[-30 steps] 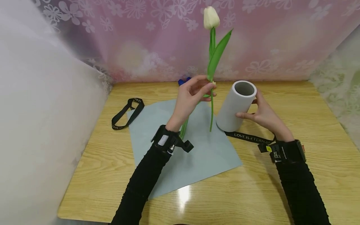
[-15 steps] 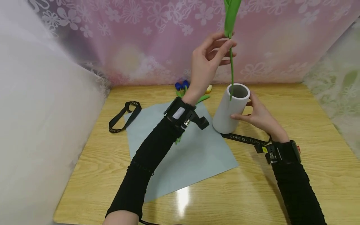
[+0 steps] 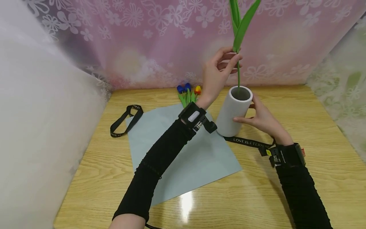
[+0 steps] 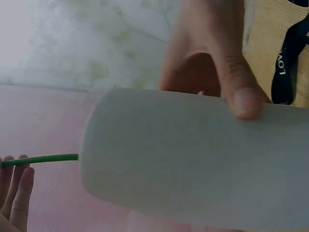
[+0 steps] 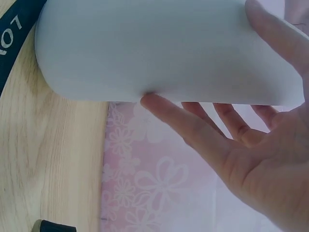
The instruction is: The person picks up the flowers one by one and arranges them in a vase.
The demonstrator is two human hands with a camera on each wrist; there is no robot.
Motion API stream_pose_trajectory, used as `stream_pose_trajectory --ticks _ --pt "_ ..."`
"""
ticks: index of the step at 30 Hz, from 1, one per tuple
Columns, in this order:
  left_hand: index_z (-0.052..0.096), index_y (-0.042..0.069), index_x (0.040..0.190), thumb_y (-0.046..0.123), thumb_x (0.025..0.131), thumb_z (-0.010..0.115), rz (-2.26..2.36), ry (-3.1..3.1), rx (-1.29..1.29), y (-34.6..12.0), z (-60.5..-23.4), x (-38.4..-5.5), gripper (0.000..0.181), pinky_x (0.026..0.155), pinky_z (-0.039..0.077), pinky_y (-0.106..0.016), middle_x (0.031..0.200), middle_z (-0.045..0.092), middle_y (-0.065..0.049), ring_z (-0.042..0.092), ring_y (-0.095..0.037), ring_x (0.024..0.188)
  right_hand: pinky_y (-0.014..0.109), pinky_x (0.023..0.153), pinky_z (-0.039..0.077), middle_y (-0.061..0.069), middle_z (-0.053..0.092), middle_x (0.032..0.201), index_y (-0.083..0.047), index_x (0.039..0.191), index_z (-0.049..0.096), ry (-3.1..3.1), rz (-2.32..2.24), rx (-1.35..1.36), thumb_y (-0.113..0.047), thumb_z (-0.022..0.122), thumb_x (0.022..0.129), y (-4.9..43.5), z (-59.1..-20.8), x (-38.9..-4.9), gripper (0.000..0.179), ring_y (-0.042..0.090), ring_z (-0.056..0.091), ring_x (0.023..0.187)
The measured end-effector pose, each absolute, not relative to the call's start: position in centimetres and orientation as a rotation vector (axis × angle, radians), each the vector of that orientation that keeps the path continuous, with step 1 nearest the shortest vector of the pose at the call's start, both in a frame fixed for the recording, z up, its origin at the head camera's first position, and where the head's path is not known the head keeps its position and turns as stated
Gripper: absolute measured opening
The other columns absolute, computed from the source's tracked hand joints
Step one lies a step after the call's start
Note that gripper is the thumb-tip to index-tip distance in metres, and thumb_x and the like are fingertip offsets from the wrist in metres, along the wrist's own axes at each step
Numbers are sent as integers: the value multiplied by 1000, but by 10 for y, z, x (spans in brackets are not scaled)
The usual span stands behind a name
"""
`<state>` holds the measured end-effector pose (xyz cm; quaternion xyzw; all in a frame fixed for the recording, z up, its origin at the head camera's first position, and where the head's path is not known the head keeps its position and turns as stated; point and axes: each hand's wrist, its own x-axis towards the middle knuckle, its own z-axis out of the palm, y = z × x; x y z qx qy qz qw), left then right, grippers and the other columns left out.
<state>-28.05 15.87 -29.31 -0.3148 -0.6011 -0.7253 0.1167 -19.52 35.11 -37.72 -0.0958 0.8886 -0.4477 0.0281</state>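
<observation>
My left hand (image 3: pixel 215 73) pinches the green stem of a tulip (image 3: pixel 246 27) just below its leaves. The bloom is cut off by the top of the head view. The stem's lower end goes into the mouth of a white vase (image 3: pixel 232 116), its tip hidden inside. In the left wrist view the stem (image 4: pixel 53 158) runs from the fingers to the vase's rim. My right hand (image 3: pixel 264 117) holds the vase on its right side, thumb on the near face. The right wrist view shows the fingertips (image 5: pixel 150 100) against the vase wall.
Blue tulips (image 3: pixel 184 88) and a red-yellow tulip (image 3: pixel 197 90) lie at the back, partly behind my left forearm. A grey-blue paper sheet (image 3: pixel 200 171) covers the middle of the table. One black ribbon (image 3: pixel 125 122) lies left; a lettered black ribbon (image 3: pixel 248 142) passes by the vase's base.
My left hand has risen and moved right with the tulip, then come down slightly. The stem's end has passed from left of the vase into its mouth. My right hand keeps its hold.
</observation>
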Motion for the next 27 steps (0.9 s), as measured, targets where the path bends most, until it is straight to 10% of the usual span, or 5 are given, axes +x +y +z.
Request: stream_pose_trajectory --ticks 16,27 --pt "70 10 121 28 98 70 -1428 -2399 -964 162 -328 -260 30 86 48 -11 110 76 -3 70 -6 99 70 93 47 22 29 160 -22 164 9 2810 -1403 -296 -26 70 98 348 -372 -192 90 52 36 140" --pt "70 15 120 33 99 69 -1071 -2608 -1005 160 -323 -250 28 66 46 -13 107 77 3 69 -8 88 69 94 47 15 26 163 -29 164 11 2812 -1411 -308 -30 68 99 348 -375 -192 86 50 35 141"
